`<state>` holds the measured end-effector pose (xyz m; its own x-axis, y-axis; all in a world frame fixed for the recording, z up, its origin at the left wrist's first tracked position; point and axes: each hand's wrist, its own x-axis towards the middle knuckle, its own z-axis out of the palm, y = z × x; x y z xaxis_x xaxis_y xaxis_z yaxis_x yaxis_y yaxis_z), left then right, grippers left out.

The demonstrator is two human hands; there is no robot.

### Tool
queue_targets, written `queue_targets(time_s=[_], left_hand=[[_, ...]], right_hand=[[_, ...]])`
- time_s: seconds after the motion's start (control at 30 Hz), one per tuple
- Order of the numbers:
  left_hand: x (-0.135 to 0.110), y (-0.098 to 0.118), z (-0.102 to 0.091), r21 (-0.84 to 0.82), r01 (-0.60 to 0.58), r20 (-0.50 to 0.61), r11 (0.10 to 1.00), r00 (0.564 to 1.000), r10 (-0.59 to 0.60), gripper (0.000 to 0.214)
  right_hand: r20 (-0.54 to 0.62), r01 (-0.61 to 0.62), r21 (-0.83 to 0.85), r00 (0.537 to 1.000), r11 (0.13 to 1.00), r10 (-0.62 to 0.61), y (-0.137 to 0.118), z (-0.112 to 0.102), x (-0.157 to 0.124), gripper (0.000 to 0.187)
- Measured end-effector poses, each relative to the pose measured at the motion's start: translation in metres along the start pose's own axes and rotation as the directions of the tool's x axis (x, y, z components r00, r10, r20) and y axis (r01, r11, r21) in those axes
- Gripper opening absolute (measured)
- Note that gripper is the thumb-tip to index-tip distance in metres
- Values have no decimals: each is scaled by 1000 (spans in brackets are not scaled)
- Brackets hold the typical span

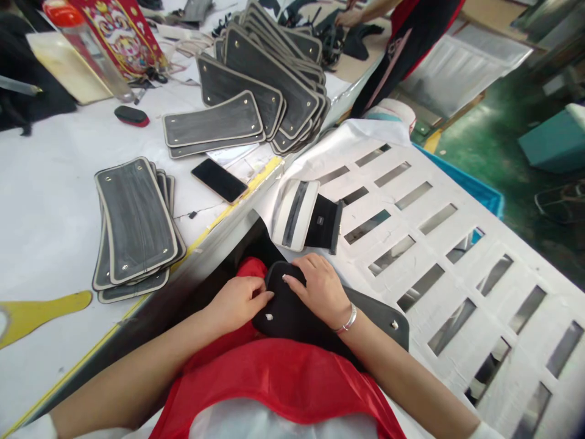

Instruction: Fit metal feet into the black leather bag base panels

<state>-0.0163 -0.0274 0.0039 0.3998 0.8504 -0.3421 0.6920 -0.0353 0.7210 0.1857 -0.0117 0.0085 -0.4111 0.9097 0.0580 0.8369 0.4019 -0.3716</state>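
Black padded piece (292,317) under both hands (237,302) (320,289), pinching its rounded edge, apparently; table edge (219,228) near L.

A phone (218,179) lies on the table (50,207) between two panel stacks (134,228)

Both forearms are bare from the elbow down. A thin silver bangle (348,319) circles the wrist of the right hand (322,291); the left hand (237,302) wears nothing. The nails are pale and polished. Below the bangle lies a red garment (292,381) over white cloth.
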Motion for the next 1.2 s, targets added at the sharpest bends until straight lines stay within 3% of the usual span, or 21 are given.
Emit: queue_targets(time_s=[0.17,0.3,0.37,0.47,0.6,0.7,1.0,1.2], left_hand=[[-6,6,3,-19,-221,-93,975,971,219,30],[-11,13,4,-161,-366,-100,917,930,354,30],[-13,16,3,-205,-364,-91,909,931,353,31],[-14,10,2,-229,-245,-111,942,968,225,31],[-9,-6,5,-206,-16,-105,978,994,-6,34],[-6,-13,9,-208,55,-81,977,994,-73,37],[-5,-13,12,-252,96,-76,963,990,-118,38],[-1,-17,5,-188,47,-39,981,998,-55,37]], right_hand=[[49,-23,109,999,994,18,4,-4,9,26],[266,-93,347,964,933,-3,18,-25,15,25],[326,-78,458,941,885,-86,25,-35,16,25],[313,-79,533,944,842,-109,29,-37,16,28],[215,-106,332,976,937,34,21,-16,17,30],[176,-83,171,983,982,53,14,-5,18,29],[125,-26,-18,992,999,28,7,0,18,30],[203,-4,-89,979,996,22,3,-2,24,31]])
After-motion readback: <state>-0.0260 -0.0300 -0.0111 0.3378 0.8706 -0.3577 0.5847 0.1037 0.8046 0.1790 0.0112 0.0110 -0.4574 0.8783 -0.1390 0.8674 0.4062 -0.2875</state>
